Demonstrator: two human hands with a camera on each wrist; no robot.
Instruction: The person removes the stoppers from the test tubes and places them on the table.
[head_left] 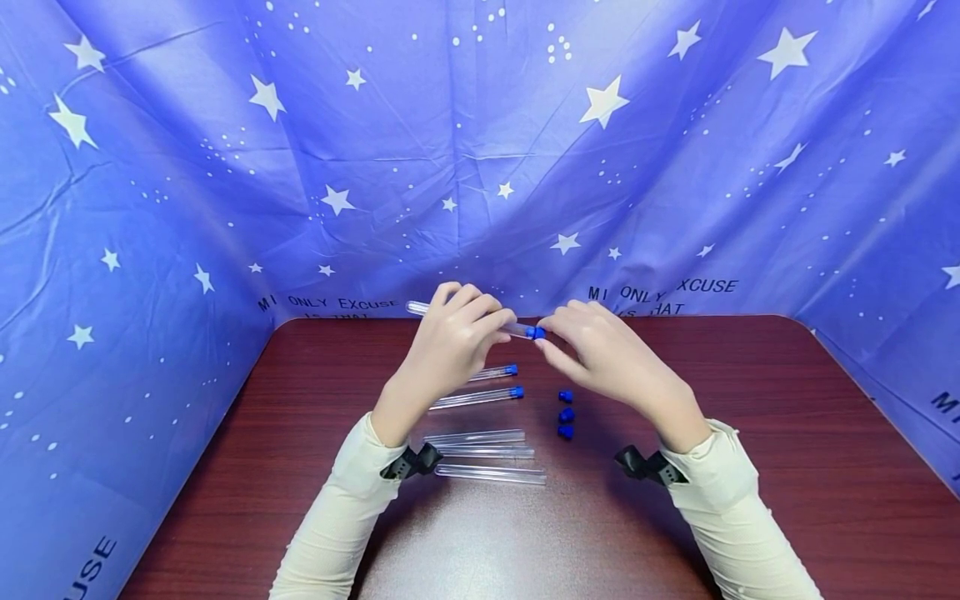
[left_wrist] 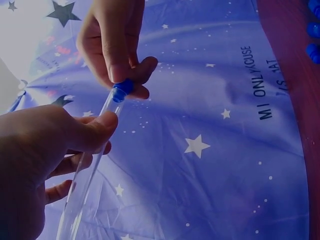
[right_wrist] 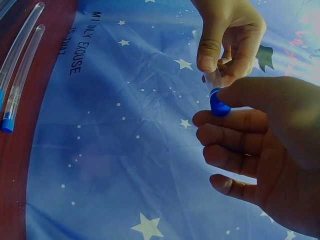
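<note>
My left hand [head_left: 453, 333] pinches a clear test tube [left_wrist: 82, 192] near its mouth, above the far edge of the table. In the left wrist view the tube slants up to a blue stopper [left_wrist: 122, 90], whose narrow end sits at the tube's mouth. The thumb and forefinger of my right hand [head_left: 611, 354] pinch that stopper; its other fingers are spread loosely in the right wrist view. Below the hands lie two test tubes with blue stoppers [head_left: 517, 392], partly behind my left hand, and several tubes without stoppers [head_left: 491, 475].
Three loose blue stoppers [head_left: 566, 415] stand in a column right of the tubes on the dark red wooden table [head_left: 750, 400]. A blue curtain with white stars [head_left: 465, 125] rises behind the table and along its sides. Each wrist wears a black strap [head_left: 660, 467].
</note>
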